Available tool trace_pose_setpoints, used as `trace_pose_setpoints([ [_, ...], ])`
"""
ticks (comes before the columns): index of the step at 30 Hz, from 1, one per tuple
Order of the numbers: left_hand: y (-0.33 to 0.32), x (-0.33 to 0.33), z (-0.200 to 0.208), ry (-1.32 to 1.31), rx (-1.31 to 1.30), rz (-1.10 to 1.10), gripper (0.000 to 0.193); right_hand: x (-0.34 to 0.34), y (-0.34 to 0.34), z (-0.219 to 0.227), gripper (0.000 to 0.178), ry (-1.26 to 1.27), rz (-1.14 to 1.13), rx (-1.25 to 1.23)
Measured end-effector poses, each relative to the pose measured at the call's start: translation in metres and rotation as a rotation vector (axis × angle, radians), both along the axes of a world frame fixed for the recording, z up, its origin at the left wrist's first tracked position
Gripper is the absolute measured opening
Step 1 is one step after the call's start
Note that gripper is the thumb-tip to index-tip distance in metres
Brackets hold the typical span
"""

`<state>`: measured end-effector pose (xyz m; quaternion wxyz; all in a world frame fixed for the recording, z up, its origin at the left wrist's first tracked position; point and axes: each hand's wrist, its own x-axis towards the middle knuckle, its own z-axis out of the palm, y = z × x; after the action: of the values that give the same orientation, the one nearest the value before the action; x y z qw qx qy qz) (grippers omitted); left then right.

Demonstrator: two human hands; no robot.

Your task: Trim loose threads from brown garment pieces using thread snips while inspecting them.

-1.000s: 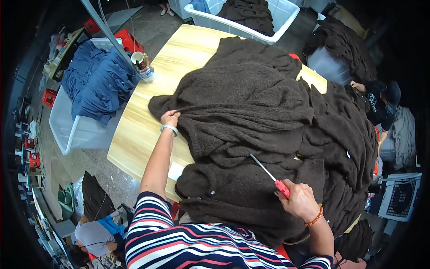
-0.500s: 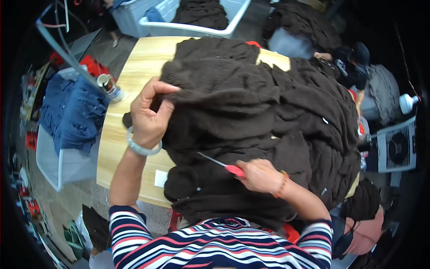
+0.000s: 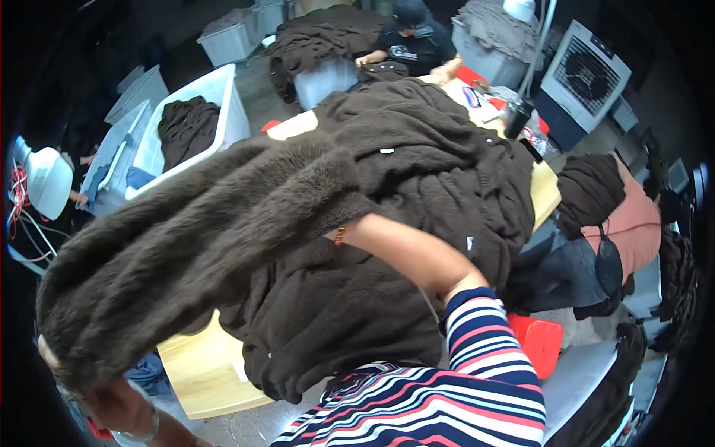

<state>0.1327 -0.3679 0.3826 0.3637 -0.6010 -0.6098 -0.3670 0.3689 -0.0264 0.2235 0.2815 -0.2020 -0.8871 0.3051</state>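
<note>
A dark brown plush garment is stretched up across the left side, above the table. At its lower left end my left hand is closed on the cloth, somewhat blurred by motion. My right hand reaches to the garment's other end; the cloth covers its fingers, so their hold cannot be made out. Beneath lies a heap of similar dark brown garments, with small white labels showing. The red-handled pointed tool seen earlier is out of sight.
The pale wooden table shows at its near left corner. A white tub with brown cloth stands beyond. A co-worker in black sits at the far side, another person in pink at right. A red stool is near my right elbow.
My view has turned to the right. My left hand has swung down and left with the garment, spreading it out. My right hand has gone under cloth, and the red-handled tool no longer shows.
</note>
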Motion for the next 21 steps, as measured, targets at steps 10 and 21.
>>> trace_pose_setpoints([
  [10,-0.077,-0.026,-0.069,-0.719,0.278,-0.098,0.042,0.197,-0.063,0.083,0.047,-0.315,0.261,-0.206],
  [21,-0.112,0.04,-0.338,-1.321,-0.995,0.437,0.02,0.175,-0.086,0.056,0.046,-0.781,0.517,-0.278],
])
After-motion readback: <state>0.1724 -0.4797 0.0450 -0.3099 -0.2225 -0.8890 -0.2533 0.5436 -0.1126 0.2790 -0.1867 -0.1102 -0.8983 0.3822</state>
